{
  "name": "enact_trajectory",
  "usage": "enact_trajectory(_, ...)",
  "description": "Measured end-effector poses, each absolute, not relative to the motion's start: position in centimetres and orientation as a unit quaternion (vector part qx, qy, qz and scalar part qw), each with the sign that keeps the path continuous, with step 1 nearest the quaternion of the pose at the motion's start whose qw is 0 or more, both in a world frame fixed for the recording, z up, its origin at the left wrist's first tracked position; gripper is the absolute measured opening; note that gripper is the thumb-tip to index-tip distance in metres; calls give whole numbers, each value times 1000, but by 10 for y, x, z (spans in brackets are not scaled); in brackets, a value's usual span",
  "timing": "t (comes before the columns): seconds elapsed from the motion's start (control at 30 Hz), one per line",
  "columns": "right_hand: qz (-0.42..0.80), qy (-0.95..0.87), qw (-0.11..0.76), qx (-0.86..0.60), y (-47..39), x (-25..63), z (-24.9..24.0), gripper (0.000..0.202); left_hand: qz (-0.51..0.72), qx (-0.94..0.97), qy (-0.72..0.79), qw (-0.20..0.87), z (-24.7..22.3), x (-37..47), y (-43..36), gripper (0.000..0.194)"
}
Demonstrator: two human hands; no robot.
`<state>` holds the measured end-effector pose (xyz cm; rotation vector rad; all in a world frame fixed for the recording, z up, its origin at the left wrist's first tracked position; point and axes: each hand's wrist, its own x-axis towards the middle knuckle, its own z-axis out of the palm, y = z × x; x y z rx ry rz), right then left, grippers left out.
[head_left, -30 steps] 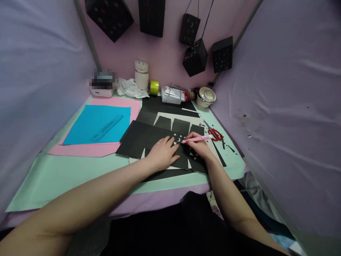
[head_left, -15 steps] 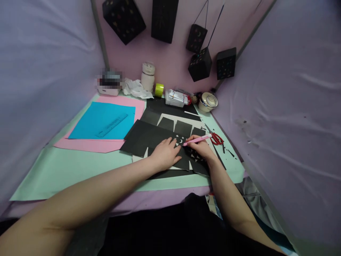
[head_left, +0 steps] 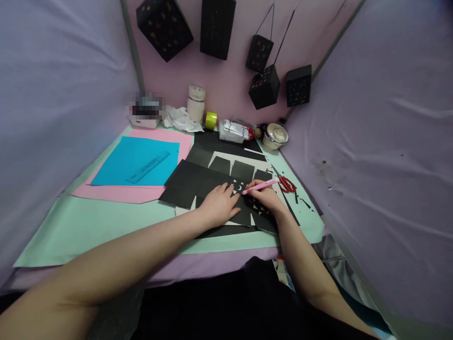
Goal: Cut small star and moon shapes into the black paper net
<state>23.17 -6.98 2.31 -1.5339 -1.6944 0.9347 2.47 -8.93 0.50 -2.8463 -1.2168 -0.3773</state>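
Note:
My left hand [head_left: 218, 206] lies flat with its fingers spread on a sheet of black card [head_left: 198, 182], pressing it down. In my right hand [head_left: 266, 196] is a slim pink pen-shaped cutter [head_left: 260, 186], gripped between thumb and fingers. Its tip meets the black card beside my left fingertips; the blade itself is too small to make out. Star, heart and moon cut-outs [head_left: 239, 188] show pale in the card between my hands. Several small triangular openings show under my right wrist. Beneath the card lies a pale sheet [head_left: 226, 157] with black flaps.
Red-handled scissors [head_left: 287, 184] and black scraps lie at the right. A ruler [head_left: 148, 167] rests on blue paper [head_left: 116, 160] over pink sheets at left. Along the back stand a white bottle [head_left: 196, 105], yellow tape [head_left: 211, 121] and a lidded bowl [head_left: 276, 136]. Black boxes [head_left: 264, 88] hang above.
The view has shifted very slightly. The left hand stays flat on the card, and the right hand holds the cutter at nearly the same spot.

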Motion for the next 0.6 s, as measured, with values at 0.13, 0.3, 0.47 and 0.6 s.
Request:
enact_trajectory(0.13, 355, -651, 331, -584, -69, 231, 24, 15, -118, -912, -392, 10, 5, 25, -89, 49)
enact_trajectory(0.3, 347, -655, 335, -582, -68, 231, 22, 13, -121, -912, -393, 8, 6, 25, -90, 48)
enact_trajectory(0.47, 336, -659, 341, -580, -67, 232, 20, 14, -120, -913, -391, 11, 7, 24, -89, 48)
enact_trajectory(0.6, 326, -663, 346, -579, -66, 231, 19, 13, -118, -913, -391, 14, 7, 24, -90, 48)
